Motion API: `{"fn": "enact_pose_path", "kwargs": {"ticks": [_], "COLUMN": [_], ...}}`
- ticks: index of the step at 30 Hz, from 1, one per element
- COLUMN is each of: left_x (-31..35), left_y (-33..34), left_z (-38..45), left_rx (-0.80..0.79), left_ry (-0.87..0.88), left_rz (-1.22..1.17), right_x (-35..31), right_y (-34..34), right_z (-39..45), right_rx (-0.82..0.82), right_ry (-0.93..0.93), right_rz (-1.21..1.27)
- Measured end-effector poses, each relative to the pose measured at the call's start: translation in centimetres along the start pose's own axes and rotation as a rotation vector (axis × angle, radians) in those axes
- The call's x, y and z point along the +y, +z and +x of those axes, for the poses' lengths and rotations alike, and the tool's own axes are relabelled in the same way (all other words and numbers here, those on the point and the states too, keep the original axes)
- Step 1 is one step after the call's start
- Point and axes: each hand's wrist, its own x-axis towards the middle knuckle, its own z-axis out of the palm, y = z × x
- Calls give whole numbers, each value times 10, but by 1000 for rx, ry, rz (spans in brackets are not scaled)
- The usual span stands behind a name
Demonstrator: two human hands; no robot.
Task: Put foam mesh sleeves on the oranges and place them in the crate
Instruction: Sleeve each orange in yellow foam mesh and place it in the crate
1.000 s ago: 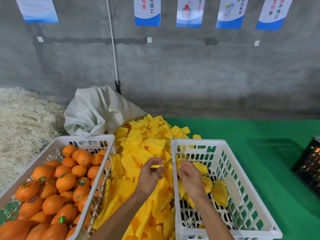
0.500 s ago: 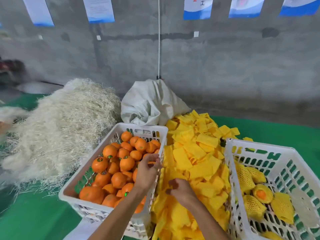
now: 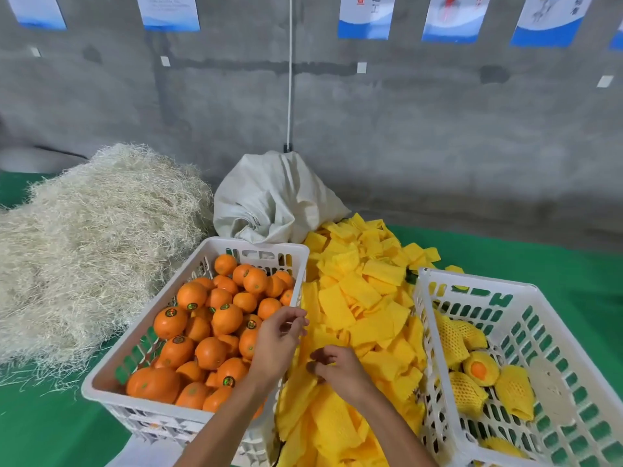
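A white crate [image 3: 101, 382] on the left is full of bare oranges [image 3: 209, 332]. A heap of yellow foam mesh sleeves [image 3: 364, 298] lies between it and a second white crate [image 3: 472, 278] on the right, which holds several sleeved oranges [image 3: 478, 369]. My left hand [image 3: 276, 342] hovers over the right rim of the orange crate, its fingers loosely curled and holding nothing. My right hand [image 3: 337, 369] rests low on the sleeve heap, its fingertips and thumb curled together, pinching a sleeve.
A big pile of pale straw [image 3: 84, 247] lies to the left of the orange crate. A white sack [image 3: 269, 200] slumps behind it against the concrete wall. Green matting [image 3: 539, 257] covers the floor. A thin pole [image 3: 290, 79] runs up the wall.
My right hand left the right crate and came down onto the sleeve heap. My left hand moved left to the orange crate's rim. The view swung left.
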Motion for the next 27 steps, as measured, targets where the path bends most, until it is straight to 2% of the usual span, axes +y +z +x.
{"fn": "enact_pose_path", "kwargs": {"ticks": [5,7,10,12,15,19,21,23,27], "left_x": [-6,-5,-2,4,11,11,7,3,-1], "left_y": [8,7,5,7,15,19,19,20,21], "left_z": [-8,-7,-5,-5,-7,-9,-9,-9,-12], "left_rx": [17,12,3,-58,-126,-110,-90,-41,13], "left_ry": [45,52,39,38,3,-103,-129,-131,-111], "left_rz": [122,137,97,72,-52,-285,-303,-289,-179], "right_x": [-13,-24,-42,-52,-62,-62,-58,-55,-40], "right_y": [7,1,-19,-31,-35,-34,-33,-31,-35], "right_z": [-11,-14,-14,-17,-25,-35,-40,-42,-41], "right_rx": [-55,18,231,293,260,185,194,252,301], "right_ry": [166,182,48,-79,-157,-141,-186,-265,-583], "right_rz": [207,253,261,335,454,589,527,363,-272]}}
